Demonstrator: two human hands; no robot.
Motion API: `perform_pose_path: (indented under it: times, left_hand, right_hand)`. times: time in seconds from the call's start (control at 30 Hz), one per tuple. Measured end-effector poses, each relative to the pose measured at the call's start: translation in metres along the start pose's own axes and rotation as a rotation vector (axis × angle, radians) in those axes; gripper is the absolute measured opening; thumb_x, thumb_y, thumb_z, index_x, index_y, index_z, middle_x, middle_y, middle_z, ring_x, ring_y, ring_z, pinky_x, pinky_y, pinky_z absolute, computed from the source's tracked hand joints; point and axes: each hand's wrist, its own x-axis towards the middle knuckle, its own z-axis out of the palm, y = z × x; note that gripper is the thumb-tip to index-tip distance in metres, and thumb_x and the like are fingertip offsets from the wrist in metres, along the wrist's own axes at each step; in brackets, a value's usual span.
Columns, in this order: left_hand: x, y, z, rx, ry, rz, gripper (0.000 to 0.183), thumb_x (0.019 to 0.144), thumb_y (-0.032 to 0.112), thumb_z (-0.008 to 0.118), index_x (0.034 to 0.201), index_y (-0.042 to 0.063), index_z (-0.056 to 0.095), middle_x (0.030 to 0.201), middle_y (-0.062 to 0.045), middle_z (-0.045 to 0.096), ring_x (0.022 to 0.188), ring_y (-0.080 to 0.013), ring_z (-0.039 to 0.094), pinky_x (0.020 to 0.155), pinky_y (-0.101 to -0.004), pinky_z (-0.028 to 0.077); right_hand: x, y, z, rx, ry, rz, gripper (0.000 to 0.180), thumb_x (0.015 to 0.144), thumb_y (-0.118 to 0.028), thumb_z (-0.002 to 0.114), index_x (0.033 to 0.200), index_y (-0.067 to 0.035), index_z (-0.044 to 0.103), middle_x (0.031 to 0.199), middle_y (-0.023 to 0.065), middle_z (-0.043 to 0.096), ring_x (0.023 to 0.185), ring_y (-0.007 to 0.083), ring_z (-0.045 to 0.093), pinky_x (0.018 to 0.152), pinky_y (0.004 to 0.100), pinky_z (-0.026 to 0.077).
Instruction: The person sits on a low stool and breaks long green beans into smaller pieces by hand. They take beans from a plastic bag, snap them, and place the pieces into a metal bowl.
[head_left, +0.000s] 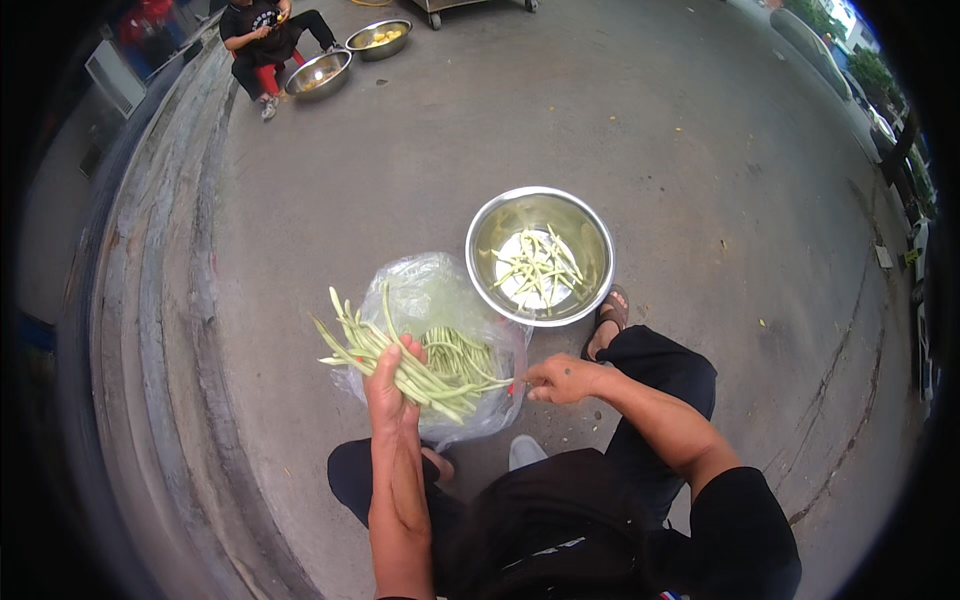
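Observation:
My left hand (394, 382) is closed round a bunch of long green beans (435, 390), held over a clear plastic bag (416, 274). More long beans (457, 352) lie coiled inside the bag. At the bag's right edge, my right hand (559, 379) has thumb and fingers on the tip of one long bean that reaches across from the bunch. Beyond my hands, touching or close to the bag, stands a steel basin (540, 319) with short bean pieces (536, 266) at its bottom.
My sandalled foot (607, 322) is beside the basin. Stone steps (161, 262) run along the left. At the upper left a person (262, 37) sits on a red stool near two steel basins (319, 79) holding yellowish food. A wheeled cart (450, 6) stands at the top; parked vehicles line the right.

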Motion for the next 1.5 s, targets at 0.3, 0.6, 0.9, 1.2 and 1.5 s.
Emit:
perform_pose_path:
  times: [0.3, 0.6, 0.9, 1.2, 1.5]
  left_hand:
    - [-0.002, 0.002, -0.001, -0.098, 0.076, -0.015, 0.029, 0.097, 0.012, 0.064, 0.121, -0.004, 0.06, 0.113, -0.011, 0.068, 0.102, -0.0196, 0.07, 0.094, -0.0373, 0.06]
    - [-0.002, -0.007, 0.007, -0.004, 0.038, 0.055, 0.035, 0.098, 0.013, 0.063, 0.126, -0.006, 0.057, 0.115, -0.014, 0.067, 0.105, -0.0213, 0.068, 0.097, -0.0378, 0.057]
    - [-0.007, -0.014, 0.011, 0.067, -0.007, 0.111, 0.04, 0.095, 0.004, 0.063, 0.131, -0.008, 0.05, 0.114, -0.019, 0.066, 0.101, -0.0266, 0.07, 0.09, -0.038, 0.06]
    - [-0.012, -0.01, 0.019, -0.076, 0.045, 0.087, 0.037, 0.095, 0.004, 0.061, 0.129, -0.005, 0.049, 0.115, -0.017, 0.063, 0.099, -0.0251, 0.067, 0.092, -0.0399, 0.058]
    - [-0.002, 0.0, 0.005, -0.096, -0.012, -0.048, 0.029, 0.096, 0.012, 0.063, 0.12, -0.005, 0.058, 0.109, -0.013, 0.067, 0.098, -0.0221, 0.069, 0.092, -0.0378, 0.058]
  right_hand:
    - [0.035, -0.052, -0.004, 0.948, 0.089, 0.049, 0.032, 0.1, -0.011, 0.061, 0.129, 0.002, 0.061, 0.116, 0.0134, 0.071, 0.1, 0.0172, 0.07, 0.083, 0.0315, 0.058]
    - [0.027, -0.086, 0.018, 1.118, -0.031, -0.005, 0.024, 0.099, -0.013, 0.066, 0.119, 0.001, 0.065, 0.101, 0.009, 0.071, 0.084, 0.0143, 0.071, 0.07, 0.0278, 0.059]
    - [0.025, -0.086, 0.013, 0.92, 0.335, 0.109, 0.016, 0.097, -0.007, 0.058, 0.103, 0.004, 0.068, 0.084, 0.0052, 0.071, 0.067, 0.0093, 0.066, 0.061, 0.0253, 0.055]
    - [0.029, -0.079, 0.003, 1.52, 0.181, 0.051, 0.01, 0.093, -0.002, 0.06, 0.093, 0.001, 0.069, 0.075, 0.0078, 0.069, 0.052, 0.0109, 0.058, 0.049, 0.0266, 0.049]
    - [0.025, -0.044, 0.0, 0.323, 0.003, -0.052, 0.017, 0.091, -0.022, 0.068, 0.094, -0.005, 0.073, 0.089, 0.0102, 0.074, 0.073, 0.0255, 0.071, 0.065, 0.0365, 0.056]
